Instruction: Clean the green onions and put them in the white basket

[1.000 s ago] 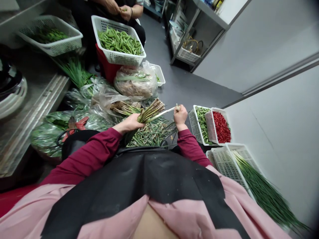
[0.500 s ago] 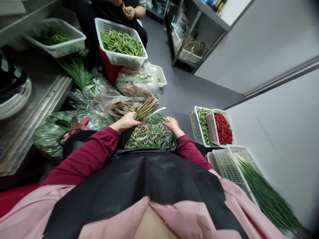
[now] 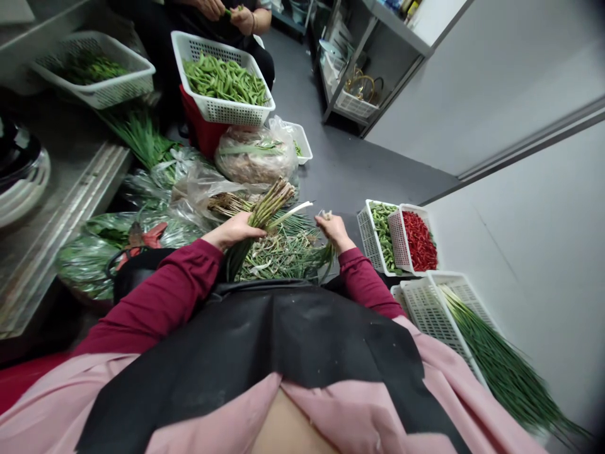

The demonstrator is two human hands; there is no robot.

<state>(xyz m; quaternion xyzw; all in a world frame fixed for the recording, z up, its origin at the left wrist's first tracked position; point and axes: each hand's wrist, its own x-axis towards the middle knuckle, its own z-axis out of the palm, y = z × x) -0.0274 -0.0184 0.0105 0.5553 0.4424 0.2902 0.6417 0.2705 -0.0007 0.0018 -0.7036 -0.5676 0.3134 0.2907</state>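
My left hand [image 3: 236,232] is closed around a bunch of scallions [image 3: 273,203]. Their brownish, unpeeled root ends point up and away, and the green tops hang below my fist. One clean white scallion stem [image 3: 299,209] sticks out to the right of the bunch. Apart from it, my right hand [image 3: 334,229] pinches scallion scraps [image 3: 327,252], with pale ends at the fingertips and limp green leaves trailing underneath. Between and below both hands lies a heap of scallion trimmings [image 3: 278,255]. Behind the bunch, more unpeeled scallions [image 3: 227,205] lie by a clear plastic bag [image 3: 196,192].
Baskets of green peppers [image 3: 384,230], red chillies [image 3: 418,241] and cleaned scallions [image 3: 501,353] stand at right. Ahead, a co-worker's hands [image 3: 242,20] hold something green above a basket of green pods [image 3: 227,79]. Bagged greens [image 3: 85,255] and red-handled scissors [image 3: 142,241] lie left.
My right hand has moved slightly right and up, drawing the scraps away from the bunch. My left hand keeps its grip on the scallions. The whole view has shifted a little.
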